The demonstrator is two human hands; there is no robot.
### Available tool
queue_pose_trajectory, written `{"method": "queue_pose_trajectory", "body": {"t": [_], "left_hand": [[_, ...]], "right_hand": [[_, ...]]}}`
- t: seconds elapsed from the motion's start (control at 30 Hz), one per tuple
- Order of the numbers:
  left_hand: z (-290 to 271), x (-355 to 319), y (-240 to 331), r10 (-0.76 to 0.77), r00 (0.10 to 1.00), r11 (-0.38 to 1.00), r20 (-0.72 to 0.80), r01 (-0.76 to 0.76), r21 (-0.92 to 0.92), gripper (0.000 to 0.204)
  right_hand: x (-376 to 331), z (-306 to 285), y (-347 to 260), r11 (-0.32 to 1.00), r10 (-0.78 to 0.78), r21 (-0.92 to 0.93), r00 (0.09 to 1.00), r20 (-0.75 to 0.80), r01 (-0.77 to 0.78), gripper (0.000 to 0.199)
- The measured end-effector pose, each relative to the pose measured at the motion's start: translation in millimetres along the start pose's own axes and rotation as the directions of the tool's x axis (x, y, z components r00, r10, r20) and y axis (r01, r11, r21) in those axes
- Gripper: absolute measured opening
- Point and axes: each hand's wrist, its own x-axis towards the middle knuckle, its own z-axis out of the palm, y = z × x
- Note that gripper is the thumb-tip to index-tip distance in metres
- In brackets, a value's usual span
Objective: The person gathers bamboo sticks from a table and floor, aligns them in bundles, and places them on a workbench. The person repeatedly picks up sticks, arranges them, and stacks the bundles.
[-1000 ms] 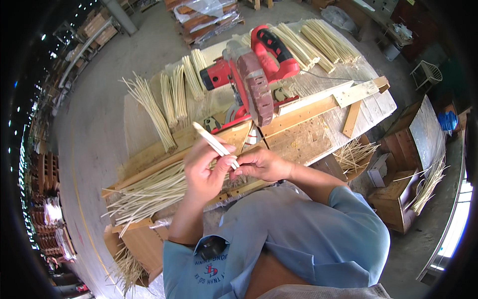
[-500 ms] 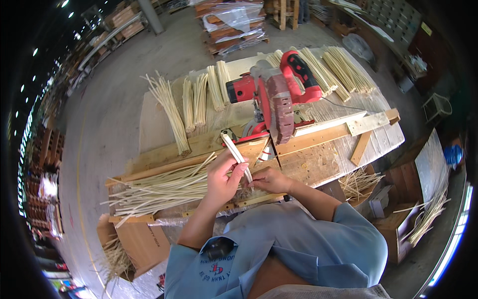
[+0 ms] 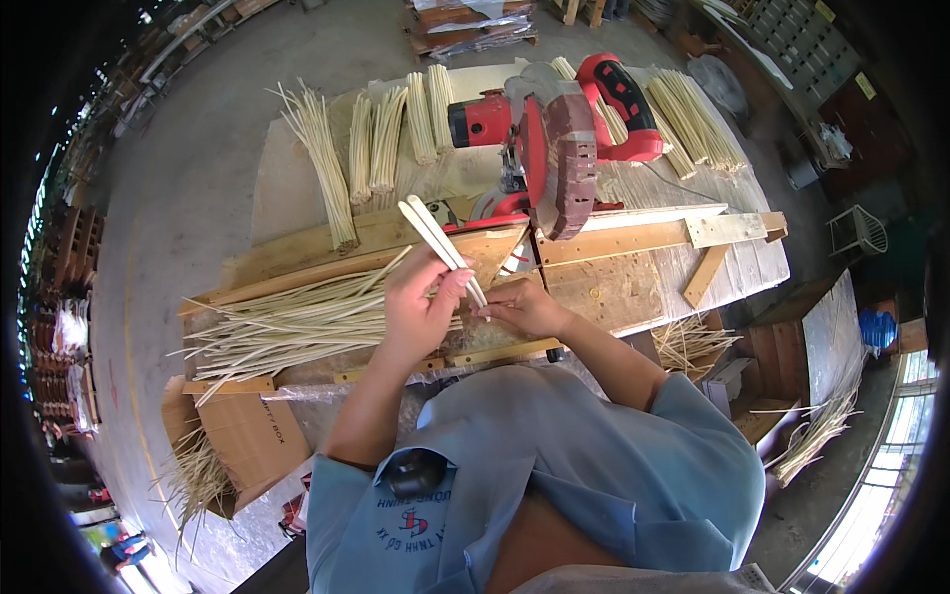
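Both my hands hold a small bunch of pale thin sticks (image 3: 433,234), slanting up and to the left. My left hand (image 3: 421,302) is closed round its middle, and the fingers of my right hand (image 3: 526,306) pinch the lower end. Left of my hands, a loose pile of long pale sticks (image 3: 287,332) lies on the bench along a wooden fence (image 3: 297,280). Beyond my hands stands a red miter saw (image 3: 554,148) with a black-gripped handle, its head above the slot in the fence. Whether its blade turns cannot be seen.
Bundled sticks (image 3: 327,163) lie behind the fence, with more bundles (image 3: 698,124) right of the saw. A cardboard box (image 3: 259,450) of offcuts stands below the bench at left, another box of sticks (image 3: 693,346) at right. A wooden brace (image 3: 708,282) sits on the bench's right side.
My view has tilted, so the bench sits higher in the picture. Both hands still hold the sticks, whose upper ends now fan slightly apart and lean further left.
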Motion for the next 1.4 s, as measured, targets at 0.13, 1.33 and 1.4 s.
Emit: {"method": "queue_pose_trajectory", "body": {"t": [0.13,1.33,1.4], "left_hand": [[-4,-1,-2,-0.072,0.99,0.993,-0.121,0.059,-0.105,0.014],[64,-53,-78,-0.622,0.732,0.629,-0.279,0.254,-0.735,0.026],[90,-44,-80,-0.604,0.774,0.59,-0.192,0.272,-0.76,0.027]], "right_hand": [[-1,3,0,1.0,0.026,-0.009,1.0,0.005,-0.026,0.022],[-28,-26,-21,0.626,-0.524,-0.768,0.801,-0.289,0.132,0.015],[-42,-50,-8,0.59,-0.53,-0.803,0.791,-0.305,0.085,0.015]]}}
